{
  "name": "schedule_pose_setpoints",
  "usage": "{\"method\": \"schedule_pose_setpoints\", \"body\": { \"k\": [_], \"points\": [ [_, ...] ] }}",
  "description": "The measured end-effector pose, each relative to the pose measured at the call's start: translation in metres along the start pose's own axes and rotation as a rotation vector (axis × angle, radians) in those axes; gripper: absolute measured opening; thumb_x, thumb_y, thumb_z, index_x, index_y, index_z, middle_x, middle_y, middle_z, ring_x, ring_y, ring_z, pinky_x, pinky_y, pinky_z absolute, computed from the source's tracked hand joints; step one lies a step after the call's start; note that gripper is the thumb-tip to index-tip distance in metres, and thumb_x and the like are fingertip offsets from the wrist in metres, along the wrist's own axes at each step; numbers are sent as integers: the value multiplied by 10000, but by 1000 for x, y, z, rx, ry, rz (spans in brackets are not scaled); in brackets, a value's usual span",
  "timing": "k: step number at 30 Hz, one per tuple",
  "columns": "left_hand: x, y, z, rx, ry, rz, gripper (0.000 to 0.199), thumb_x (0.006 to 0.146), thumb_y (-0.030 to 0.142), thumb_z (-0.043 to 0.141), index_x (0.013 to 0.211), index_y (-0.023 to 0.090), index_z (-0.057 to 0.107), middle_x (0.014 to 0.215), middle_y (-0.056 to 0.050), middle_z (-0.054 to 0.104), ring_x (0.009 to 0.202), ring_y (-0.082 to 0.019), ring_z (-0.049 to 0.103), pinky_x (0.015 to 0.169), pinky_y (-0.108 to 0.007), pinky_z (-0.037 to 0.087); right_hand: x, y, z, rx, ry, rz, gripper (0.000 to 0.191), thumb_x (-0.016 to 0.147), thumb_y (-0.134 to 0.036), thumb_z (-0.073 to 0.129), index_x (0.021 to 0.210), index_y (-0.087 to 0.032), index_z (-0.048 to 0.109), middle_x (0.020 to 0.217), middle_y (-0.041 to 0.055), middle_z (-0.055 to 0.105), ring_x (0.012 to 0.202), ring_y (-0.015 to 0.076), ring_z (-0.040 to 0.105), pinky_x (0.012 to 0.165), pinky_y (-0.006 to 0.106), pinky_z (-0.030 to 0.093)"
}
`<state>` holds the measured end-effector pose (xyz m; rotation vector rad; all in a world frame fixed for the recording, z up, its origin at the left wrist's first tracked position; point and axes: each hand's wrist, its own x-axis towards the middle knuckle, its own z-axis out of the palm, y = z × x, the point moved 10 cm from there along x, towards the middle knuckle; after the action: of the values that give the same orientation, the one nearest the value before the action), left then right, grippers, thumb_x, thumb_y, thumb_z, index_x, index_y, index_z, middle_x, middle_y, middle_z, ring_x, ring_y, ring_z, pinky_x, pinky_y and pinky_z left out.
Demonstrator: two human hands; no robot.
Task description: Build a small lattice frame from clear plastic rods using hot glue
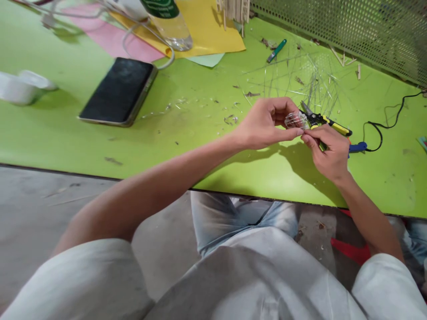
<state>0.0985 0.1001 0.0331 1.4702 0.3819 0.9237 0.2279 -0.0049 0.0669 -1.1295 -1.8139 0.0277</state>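
Note:
My left hand is closed around a small cage-like piece of silvery wire, holding it between thumb and fingers above the green table. My right hand is pinched at the lower right edge of that wire piece, its thumb and forefinger tips meeting my left thumb. Whatever the right fingertips grip is too small to make out. Just behind the hands lie yellow-and-black pliers, partly covered. A blue-handled tool with a black cord sits beside my right hand.
Loose thin wires and a green cutter lie beyond the hands. At the left are a phone, a white container and a bottle by coloured paper. A green perforated panel borders the back right.

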Motion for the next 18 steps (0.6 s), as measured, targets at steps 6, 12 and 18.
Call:
{"method": "schedule_pose_setpoints", "body": {
  "k": [6,12,18],
  "points": [
    [-3,-2,-3,-31,74,-44,455,666,277,1134,893,182,751,862,-25,788,808,-194,793,790,-343,658,0,-1,-2,-17,-2,-21,149,1109,-340,779,1058,-253,889,908,35,861,743,166,753,677,314,563],
    [-9,-2,-7,-28,172,-110,445,656,201,1128,881,176,744,869,-29,795,911,-258,843,865,-398,704,-1,-4,-4,20,47,-49,134,1102,-324,794,1040,-257,892,896,34,855,759,170,764,690,315,568],
    [-9,-4,-7,-71,157,-86,471,614,180,1143,880,170,754,853,-38,793,883,-243,841,847,-371,705,-1,-2,-1,18,26,-29,197,1119,-361,767,1006,-252,886,856,36,849,746,182,775,690,327,594]
  ]
}}
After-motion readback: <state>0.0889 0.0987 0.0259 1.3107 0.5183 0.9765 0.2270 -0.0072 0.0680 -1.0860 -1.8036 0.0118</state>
